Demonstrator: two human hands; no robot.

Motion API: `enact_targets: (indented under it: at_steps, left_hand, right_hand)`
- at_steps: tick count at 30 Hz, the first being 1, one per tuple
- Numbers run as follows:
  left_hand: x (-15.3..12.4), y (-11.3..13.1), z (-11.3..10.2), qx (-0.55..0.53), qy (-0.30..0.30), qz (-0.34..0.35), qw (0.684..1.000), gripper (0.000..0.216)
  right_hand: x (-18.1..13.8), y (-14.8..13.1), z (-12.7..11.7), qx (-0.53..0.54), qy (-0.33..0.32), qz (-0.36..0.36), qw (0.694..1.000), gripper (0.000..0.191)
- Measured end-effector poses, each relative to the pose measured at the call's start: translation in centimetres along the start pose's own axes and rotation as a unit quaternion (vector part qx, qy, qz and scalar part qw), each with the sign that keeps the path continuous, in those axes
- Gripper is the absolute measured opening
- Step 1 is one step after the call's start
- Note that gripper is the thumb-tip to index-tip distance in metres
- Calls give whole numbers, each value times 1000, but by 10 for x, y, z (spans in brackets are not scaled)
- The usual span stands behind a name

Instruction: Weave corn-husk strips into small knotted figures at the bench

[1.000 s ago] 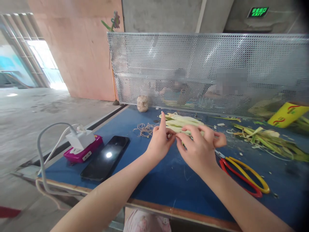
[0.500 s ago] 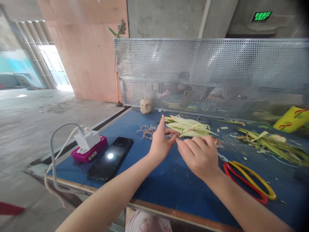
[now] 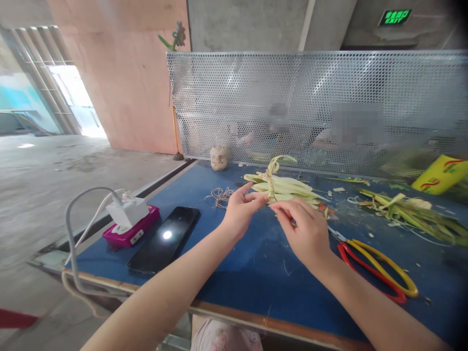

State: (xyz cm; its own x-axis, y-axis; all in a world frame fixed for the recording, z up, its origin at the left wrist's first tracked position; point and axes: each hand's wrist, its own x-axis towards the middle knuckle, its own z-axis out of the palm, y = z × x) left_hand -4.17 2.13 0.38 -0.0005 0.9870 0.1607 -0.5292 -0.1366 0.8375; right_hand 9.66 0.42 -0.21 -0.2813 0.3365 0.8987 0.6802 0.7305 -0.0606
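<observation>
My left hand pinches the lower end of a pale green leaf strip that curls upward over a bundle of pale leaves lying on the blue table. My right hand is beside it, fingers curled and pinched near the same strip and the bundle's near edge. Both hands are almost touching each other at the fingertips.
Red and yellow handled scissors lie right of my right hand. A black phone, a pink box with a white charger, a twine tangle, green leaf scraps and a perforated metal screen surround the work area.
The leaf strip has been pulled up and now stands curled above the bundle. My right hand has drawn back from over the bundle towards me.
</observation>
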Motion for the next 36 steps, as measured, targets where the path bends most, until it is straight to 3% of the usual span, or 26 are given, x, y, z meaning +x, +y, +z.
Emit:
enact_targets:
  at_steps: [4,8,14,21,36]
  left_hand:
    - [0,1,1,-27,-17,-25,999,68]
    - [0,3,4,-33,-47,-52,997,50]
    - [-1,7,6,-25,-94,-82,992,30]
    - [-1,9,5,-5,-136,-104,985,20]
    - [-2,11,4,0,-158,-148,976,19]
  right_hand:
    - [4,2,-1,78,15,86,993,7]
    - [7,7,-1,168,24,195,966,5]
    - [14,9,-3,359,-39,346,866,6]
    - [16,12,-3,424,-44,369,826,10]
    - [16,16,-3,398,-63,386,830,9]
